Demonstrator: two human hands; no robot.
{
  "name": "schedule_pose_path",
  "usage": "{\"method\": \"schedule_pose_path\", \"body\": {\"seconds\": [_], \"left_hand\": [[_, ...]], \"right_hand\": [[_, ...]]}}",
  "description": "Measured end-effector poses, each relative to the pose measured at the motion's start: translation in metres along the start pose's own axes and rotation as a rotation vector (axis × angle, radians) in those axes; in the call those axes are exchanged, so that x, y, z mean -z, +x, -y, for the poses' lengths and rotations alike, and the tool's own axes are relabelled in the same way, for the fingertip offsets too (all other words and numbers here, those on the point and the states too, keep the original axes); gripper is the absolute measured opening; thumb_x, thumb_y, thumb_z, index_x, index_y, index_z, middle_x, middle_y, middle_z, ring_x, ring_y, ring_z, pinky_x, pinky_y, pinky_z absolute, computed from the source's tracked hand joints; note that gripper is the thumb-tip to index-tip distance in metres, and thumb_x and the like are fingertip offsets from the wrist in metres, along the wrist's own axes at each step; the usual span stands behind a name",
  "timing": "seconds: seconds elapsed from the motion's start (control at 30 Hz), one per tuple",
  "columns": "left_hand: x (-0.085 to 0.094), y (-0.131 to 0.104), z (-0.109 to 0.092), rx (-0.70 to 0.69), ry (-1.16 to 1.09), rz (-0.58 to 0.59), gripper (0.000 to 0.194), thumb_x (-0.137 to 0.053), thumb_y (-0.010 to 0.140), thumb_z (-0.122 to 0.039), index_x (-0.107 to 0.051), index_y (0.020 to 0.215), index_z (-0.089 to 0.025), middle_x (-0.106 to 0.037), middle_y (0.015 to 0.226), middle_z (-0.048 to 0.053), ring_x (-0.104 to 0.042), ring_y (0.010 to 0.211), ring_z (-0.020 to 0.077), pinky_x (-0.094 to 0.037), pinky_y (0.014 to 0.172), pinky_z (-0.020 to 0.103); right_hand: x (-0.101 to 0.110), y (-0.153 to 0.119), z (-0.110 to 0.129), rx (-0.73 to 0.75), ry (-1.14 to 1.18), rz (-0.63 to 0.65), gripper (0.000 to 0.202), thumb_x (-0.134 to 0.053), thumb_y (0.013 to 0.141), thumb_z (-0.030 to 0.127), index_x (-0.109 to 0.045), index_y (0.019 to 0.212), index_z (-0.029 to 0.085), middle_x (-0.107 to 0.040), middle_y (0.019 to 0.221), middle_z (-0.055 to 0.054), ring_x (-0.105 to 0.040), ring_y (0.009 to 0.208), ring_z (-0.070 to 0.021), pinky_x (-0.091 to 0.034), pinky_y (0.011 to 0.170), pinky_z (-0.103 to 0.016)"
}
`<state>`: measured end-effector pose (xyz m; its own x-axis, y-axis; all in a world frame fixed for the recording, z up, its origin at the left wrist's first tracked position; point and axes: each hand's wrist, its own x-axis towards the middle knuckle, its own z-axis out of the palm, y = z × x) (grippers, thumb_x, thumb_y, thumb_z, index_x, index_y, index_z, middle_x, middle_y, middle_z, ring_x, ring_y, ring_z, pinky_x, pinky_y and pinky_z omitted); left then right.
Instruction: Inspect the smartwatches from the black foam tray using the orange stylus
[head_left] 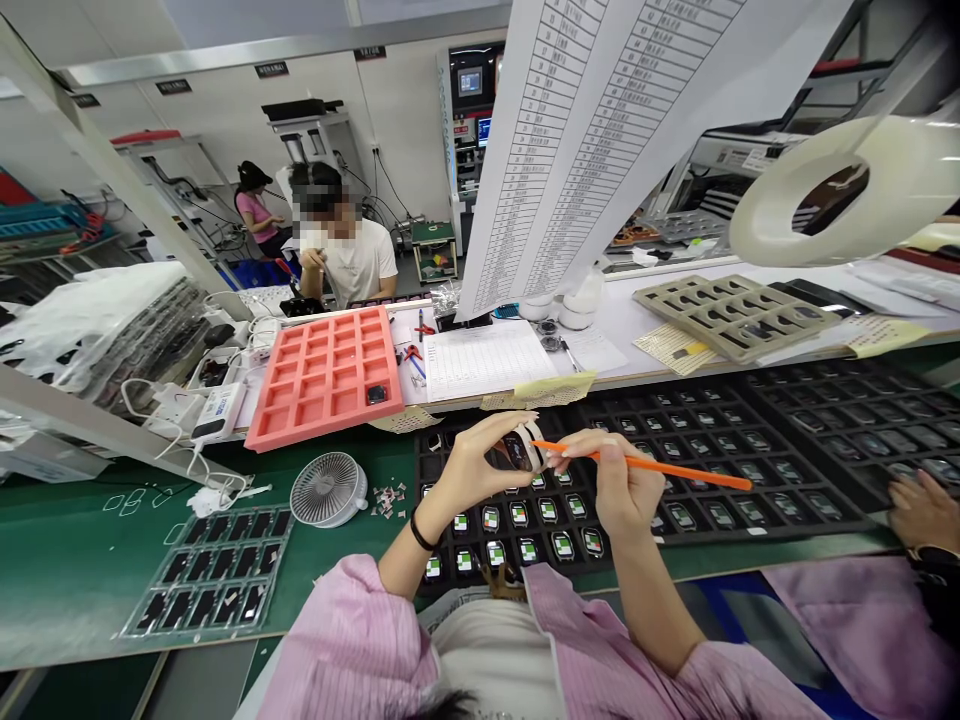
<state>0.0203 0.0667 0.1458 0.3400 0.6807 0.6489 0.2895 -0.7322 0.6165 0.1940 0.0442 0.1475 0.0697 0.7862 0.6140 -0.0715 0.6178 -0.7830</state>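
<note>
In front of my chest, my left hand (474, 460) is closed around the edges of a watch case (516, 450) with a dark screen and a pale side. My right hand (621, 482) grips a thin orange stick (686, 472) between thumb and fingers. The stick's tip meets the pale side of the watch; whether it presses in cannot be made out. Under both hands lies a black foam tray (474, 537) holding rows of watches, several with lit green and white screens (528, 549).
More black trays of watches (720, 515) stretch right, where another person's hand (926, 510) rests. To the left are a small fan (328, 490) and a clear tray of black parts (214, 565). A red tray (330, 375) sits on the shelf; hanging paper sheets (555, 150) and a tape roll (772, 215) are overhead.
</note>
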Motion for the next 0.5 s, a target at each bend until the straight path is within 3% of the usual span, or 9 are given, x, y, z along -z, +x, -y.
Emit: {"method": "schedule_pose_path", "body": {"seconds": [0.2,0.3,0.37,0.43,0.5], "left_hand": [[-0.001,-0.001,-0.001,0.004,0.017,-0.001,0.057,-0.072,0.068,-0.011,-0.059,0.122,-0.021,-0.067,0.119,0.009,-0.064,0.11,0.0238,-0.052,0.095,0.04],[0.0,-0.001,-0.002,0.069,0.017,0.035,0.057,-0.071,0.067,-0.01,-0.059,0.122,-0.021,-0.067,0.119,0.009,-0.064,0.109,0.0243,-0.057,0.083,0.035],[0.002,0.0,-0.002,0.093,0.024,0.048,0.057,-0.071,0.068,-0.011,-0.059,0.123,-0.021,-0.066,0.119,0.01,-0.063,0.11,0.0246,-0.058,0.079,0.033],[0.003,0.001,-0.001,0.07,0.054,0.042,0.055,-0.071,0.069,-0.013,-0.059,0.122,-0.021,-0.066,0.119,0.01,-0.063,0.11,0.0248,-0.057,0.085,0.037],[0.004,0.002,0.0,0.054,0.103,0.027,0.052,-0.072,0.069,-0.014,-0.06,0.119,-0.02,-0.066,0.118,0.009,-0.063,0.108,0.0242,-0.054,0.091,0.038]], "right_hand": [[0.001,0.002,0.008,0.067,-0.14,0.057,0.036,-0.04,0.097,0.03,-0.07,0.079,0.022,-0.068,0.069,-0.006,-0.064,0.06,-0.0186,-0.052,0.051,-0.033],[0.002,0.001,0.005,0.028,-0.121,0.061,0.036,-0.042,0.097,0.035,-0.068,0.076,0.022,-0.068,0.068,-0.005,-0.064,0.058,-0.0186,-0.051,0.05,-0.033],[0.003,0.0,0.003,-0.016,-0.037,0.009,0.034,-0.042,0.097,0.041,-0.065,0.079,0.023,-0.068,0.065,-0.004,-0.065,0.057,-0.0191,-0.05,0.048,-0.032],[0.003,-0.001,0.0,-0.056,0.034,-0.089,0.032,-0.04,0.097,0.044,-0.059,0.08,0.024,-0.069,0.063,-0.002,-0.066,0.057,-0.0194,-0.051,0.05,-0.033],[0.002,0.0,-0.003,-0.125,0.013,-0.148,0.029,-0.042,0.097,0.043,-0.054,0.079,0.024,-0.072,0.071,-0.002,-0.07,0.066,-0.0196,-0.056,0.061,-0.035]]}}
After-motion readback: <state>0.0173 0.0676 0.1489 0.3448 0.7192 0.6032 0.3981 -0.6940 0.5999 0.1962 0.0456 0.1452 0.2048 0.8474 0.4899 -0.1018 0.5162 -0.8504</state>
